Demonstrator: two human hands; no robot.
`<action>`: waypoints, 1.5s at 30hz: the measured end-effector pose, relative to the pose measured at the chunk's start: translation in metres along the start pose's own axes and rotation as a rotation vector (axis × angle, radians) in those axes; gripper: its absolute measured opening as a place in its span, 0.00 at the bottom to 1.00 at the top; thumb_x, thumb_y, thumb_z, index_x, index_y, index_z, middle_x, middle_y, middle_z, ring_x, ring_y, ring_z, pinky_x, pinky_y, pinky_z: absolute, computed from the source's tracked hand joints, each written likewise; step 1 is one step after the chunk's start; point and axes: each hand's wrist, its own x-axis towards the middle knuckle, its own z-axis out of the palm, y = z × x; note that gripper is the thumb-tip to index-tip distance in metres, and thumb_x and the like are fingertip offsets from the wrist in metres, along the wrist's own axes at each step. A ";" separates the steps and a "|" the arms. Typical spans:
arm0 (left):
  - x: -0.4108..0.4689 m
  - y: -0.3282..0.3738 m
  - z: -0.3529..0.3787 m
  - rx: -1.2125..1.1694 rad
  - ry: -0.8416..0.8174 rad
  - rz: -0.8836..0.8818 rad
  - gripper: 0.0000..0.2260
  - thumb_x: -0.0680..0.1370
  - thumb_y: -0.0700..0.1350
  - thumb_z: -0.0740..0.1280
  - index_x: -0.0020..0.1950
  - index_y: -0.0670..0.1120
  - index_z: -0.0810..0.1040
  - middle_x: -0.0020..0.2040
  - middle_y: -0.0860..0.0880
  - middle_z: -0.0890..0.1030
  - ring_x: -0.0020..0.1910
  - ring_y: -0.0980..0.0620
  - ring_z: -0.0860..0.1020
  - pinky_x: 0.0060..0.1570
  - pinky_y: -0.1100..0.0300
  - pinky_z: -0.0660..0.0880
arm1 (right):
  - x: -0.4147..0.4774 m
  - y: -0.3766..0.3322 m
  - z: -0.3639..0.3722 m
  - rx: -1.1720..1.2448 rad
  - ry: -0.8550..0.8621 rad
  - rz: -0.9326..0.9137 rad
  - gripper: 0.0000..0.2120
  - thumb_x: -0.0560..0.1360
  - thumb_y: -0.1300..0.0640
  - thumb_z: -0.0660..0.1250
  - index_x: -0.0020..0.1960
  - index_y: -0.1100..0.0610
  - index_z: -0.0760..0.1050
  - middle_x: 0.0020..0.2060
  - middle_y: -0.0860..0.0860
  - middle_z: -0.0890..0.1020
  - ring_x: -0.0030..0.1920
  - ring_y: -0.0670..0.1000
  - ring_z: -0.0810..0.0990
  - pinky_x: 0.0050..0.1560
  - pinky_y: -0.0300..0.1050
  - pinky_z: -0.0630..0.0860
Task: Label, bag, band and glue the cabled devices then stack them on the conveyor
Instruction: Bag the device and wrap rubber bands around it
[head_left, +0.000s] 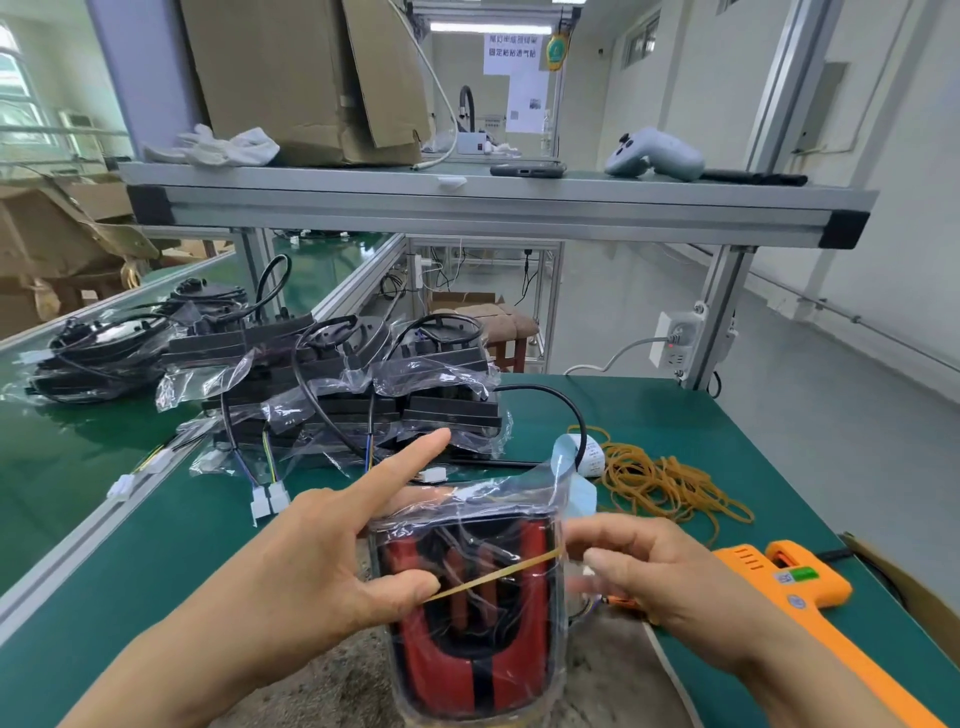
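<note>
One band (498, 571) stretched across bagged device (467, 670), between grips. Device clasped in left grip (322, 566), thumb anchoring band; right grip (649, 571) pinches band, likely tensioning for wrap. Beyond right grip: spare bands (670, 483), gun (800, 582), kept within reach.

Behind the bagged device (475, 649) lie stacked devices (363, 395); to its right, rubber bands (670, 483) and glue gun (810, 587).

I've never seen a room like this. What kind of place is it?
Most likely a factory packing line. A green conveyor belt carries stacked cabled devices, and the bench holds a pile of rubber bands and an orange glue gun.
</note>
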 end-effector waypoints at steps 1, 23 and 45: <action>0.000 0.000 0.000 0.004 0.005 -0.003 0.43 0.71 0.51 0.76 0.71 0.78 0.50 0.60 0.68 0.79 0.51 0.42 0.83 0.56 0.38 0.76 | -0.002 0.001 -0.001 0.091 -0.001 -0.033 0.20 0.74 0.56 0.68 0.66 0.52 0.78 0.65 0.50 0.80 0.69 0.51 0.75 0.71 0.54 0.71; -0.021 -0.027 -0.004 -0.134 -0.145 -0.072 0.49 0.61 0.69 0.77 0.72 0.77 0.48 0.58 0.68 0.79 0.51 0.58 0.81 0.56 0.68 0.74 | 0.012 0.004 0.073 0.255 0.177 -0.140 0.38 0.50 0.44 0.87 0.58 0.36 0.78 0.52 0.50 0.87 0.52 0.52 0.86 0.50 0.42 0.81; -0.039 -0.035 0.038 -0.182 0.578 0.081 0.26 0.74 0.40 0.68 0.70 0.56 0.72 0.64 0.63 0.78 0.65 0.61 0.75 0.65 0.68 0.68 | 0.022 0.001 0.078 0.264 0.205 -0.137 0.23 0.54 0.49 0.83 0.48 0.45 0.83 0.46 0.54 0.87 0.47 0.55 0.87 0.44 0.42 0.82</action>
